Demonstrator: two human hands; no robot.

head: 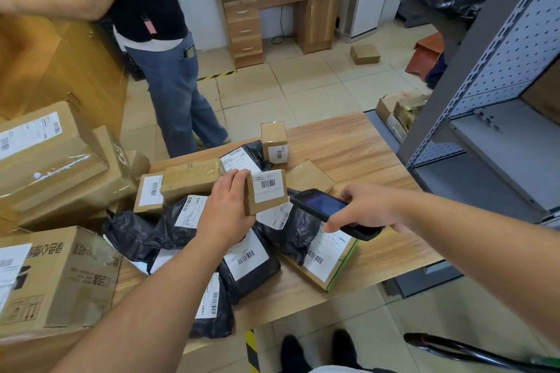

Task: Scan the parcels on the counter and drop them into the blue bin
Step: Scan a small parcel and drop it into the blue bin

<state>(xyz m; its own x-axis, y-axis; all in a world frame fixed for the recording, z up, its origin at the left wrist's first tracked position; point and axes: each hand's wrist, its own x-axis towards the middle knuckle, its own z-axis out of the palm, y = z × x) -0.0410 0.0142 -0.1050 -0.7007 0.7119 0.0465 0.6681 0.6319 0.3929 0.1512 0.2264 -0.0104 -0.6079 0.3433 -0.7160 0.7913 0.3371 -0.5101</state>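
My left hand (225,206) grips a small cardboard parcel (268,192) above the pile, its white barcode label facing up. My right hand (366,207) holds a black handheld scanner (325,209) with its front end just right of that parcel's label. Under both hands the wooden counter (372,154) carries several parcels: black plastic mailers (251,263) with white labels, brown boxes (191,177), an upright small box (274,142) and a flat green-edged box (327,263). No blue bin is in view.
Large cardboard cartons (54,278) crowd the counter's left end. Another person (169,48) stands beyond the counter by a wooden cabinet (60,63). Grey metal shelving (497,118) stands to the right. A desk (278,6) and a small box (365,54) are across the tiled floor.
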